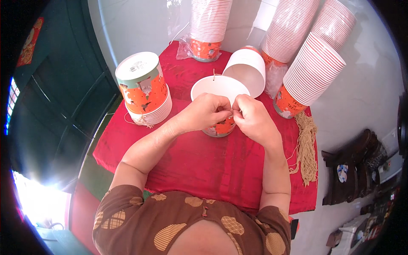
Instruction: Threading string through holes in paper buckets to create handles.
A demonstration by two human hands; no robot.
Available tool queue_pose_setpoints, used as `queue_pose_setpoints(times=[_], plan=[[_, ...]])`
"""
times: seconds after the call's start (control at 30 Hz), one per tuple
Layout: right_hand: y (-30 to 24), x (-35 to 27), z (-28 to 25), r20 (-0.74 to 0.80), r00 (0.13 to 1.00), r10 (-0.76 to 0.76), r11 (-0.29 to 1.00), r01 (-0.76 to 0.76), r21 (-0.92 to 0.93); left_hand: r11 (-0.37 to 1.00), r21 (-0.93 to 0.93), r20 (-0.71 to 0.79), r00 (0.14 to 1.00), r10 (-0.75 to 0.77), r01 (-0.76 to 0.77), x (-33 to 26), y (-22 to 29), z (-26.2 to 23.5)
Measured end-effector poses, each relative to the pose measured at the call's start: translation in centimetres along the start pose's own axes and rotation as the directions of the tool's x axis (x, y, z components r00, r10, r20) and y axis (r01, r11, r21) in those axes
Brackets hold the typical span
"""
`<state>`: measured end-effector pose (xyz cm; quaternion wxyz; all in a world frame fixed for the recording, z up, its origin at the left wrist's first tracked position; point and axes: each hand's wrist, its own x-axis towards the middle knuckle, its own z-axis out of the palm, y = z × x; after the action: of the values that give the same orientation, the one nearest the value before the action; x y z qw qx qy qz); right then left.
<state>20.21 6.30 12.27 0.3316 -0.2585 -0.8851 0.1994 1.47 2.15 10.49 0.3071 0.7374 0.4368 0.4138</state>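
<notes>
A round paper bucket (221, 128) with orange, dark-figured sides and a white inside stands upright before me on the red-covered table. A short piece of tan string (214, 76) is fixed at its far rim. My left hand (209, 111) and my right hand (253, 117) meet at the bucket's near rim, thumbs and fingers pinched together. Whatever is between the fingertips is too small and too covered to make out. Just beyond, a white-walled bucket (248, 70) lies on its side, its mouth toward me.
Upside-down nested buckets (144, 95) stand at the left, string ends hanging at their rims. Tall bucket stacks (314, 70), some in clear plastic, line the back and right. A bundle of tan string (306, 148) hangs over the right side of the red cloth (195, 165).
</notes>
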Motion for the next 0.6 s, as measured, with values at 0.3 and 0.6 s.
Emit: queue_pose_setpoints(times=[0.3,0.6], plan=[[-0.4,-0.3,-0.8,0.057,0.998,0.008,0.996,-0.003,-0.087,0.941,0.326,0.12,0.991,0.052,-0.089,-0.1,0.7,-0.4],[-1.5,0.0,-1.2,0.106,0.98,0.167,0.972,-0.182,0.148,0.921,0.352,0.123,0.984,0.128,-0.164,-0.3,0.2,-1.8]])
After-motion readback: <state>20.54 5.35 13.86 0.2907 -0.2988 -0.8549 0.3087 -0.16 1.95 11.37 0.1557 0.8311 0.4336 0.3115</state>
